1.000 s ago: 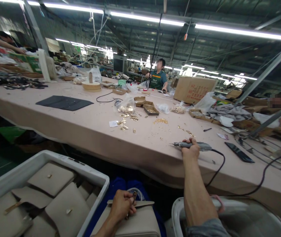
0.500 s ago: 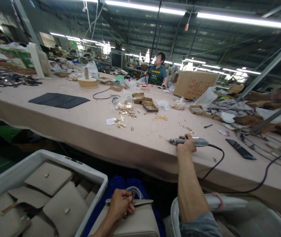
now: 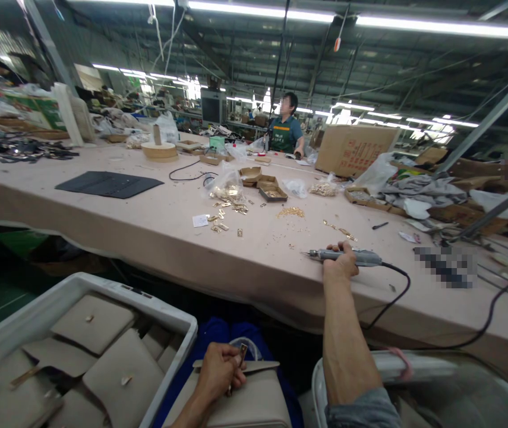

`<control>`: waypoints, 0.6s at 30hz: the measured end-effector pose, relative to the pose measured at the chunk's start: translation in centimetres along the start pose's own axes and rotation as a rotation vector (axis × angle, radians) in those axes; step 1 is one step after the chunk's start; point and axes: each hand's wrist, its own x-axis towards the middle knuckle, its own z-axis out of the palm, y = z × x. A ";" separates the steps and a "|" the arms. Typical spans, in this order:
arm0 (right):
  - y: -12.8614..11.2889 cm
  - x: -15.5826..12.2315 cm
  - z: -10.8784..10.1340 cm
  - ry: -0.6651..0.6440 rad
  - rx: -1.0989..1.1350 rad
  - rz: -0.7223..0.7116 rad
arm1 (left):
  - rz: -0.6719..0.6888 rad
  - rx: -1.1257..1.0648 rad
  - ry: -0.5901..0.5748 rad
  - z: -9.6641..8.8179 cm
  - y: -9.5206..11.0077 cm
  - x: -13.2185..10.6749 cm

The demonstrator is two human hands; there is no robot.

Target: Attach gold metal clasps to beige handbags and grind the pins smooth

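My right hand (image 3: 340,264) reaches onto the pink table (image 3: 155,229) and is closed around a grey corded electric screwdriver (image 3: 356,256) lying on its side, tip pointing left. My left hand (image 3: 218,370) rests low on my lap, fingers pinched on a small gold metal clasp (image 3: 241,353) at the flap of a beige bag (image 3: 254,398). Loose gold fittings (image 3: 227,211) lie scattered on the table ahead of me.
A white bin (image 3: 57,297) at lower left holds several beige bags. A second bin (image 3: 418,380) stands at lower right. A black mat (image 3: 109,184), cardboard boxes (image 3: 354,148), small trays and plastic bags crowd the table. A person (image 3: 286,131) in green stands at the far side.
The view has shifted slightly. My right hand stays closed on the screwdriver at the table edge, and my left hand keeps its pinch on the clasp.
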 end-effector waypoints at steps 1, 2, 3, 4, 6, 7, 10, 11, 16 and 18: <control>0.0 0.0 0.0 -0.002 0.001 0.001 | -0.008 0.016 -0.002 0.0 0.1 -0.1; -0.1 0.0 0.0 -0.001 0.001 0.002 | -0.013 0.032 -0.003 -0.1 0.2 -0.1; -0.1 0.0 0.0 -0.001 0.001 0.001 | -0.015 0.041 -0.003 -0.1 0.2 -0.2; -0.1 0.0 0.0 -0.001 0.000 0.001 | -0.015 0.041 0.001 -0.1 0.3 -0.2; 0.0 0.0 0.0 -0.008 -0.004 -0.002 | 0.000 0.024 0.005 -0.1 0.3 -0.2; 0.0 0.0 -0.1 -0.015 -0.006 -0.003 | 0.008 0.016 0.005 -0.1 0.3 -0.2; 0.0 -0.1 -0.1 -0.043 -0.018 -0.006 | 0.027 0.015 -0.005 0.0 0.3 -0.1; 0.0 -0.1 -0.1 -0.052 -0.022 -0.005 | 0.028 0.016 -0.005 0.0 0.3 -0.1; 0.1 0.0 -0.2 -0.067 -0.040 -0.007 | 0.027 0.020 -0.010 0.0 0.4 -0.3; 0.2 0.0 -0.2 -0.060 -0.044 -0.011 | 0.025 0.029 -0.012 0.0 0.1 -0.1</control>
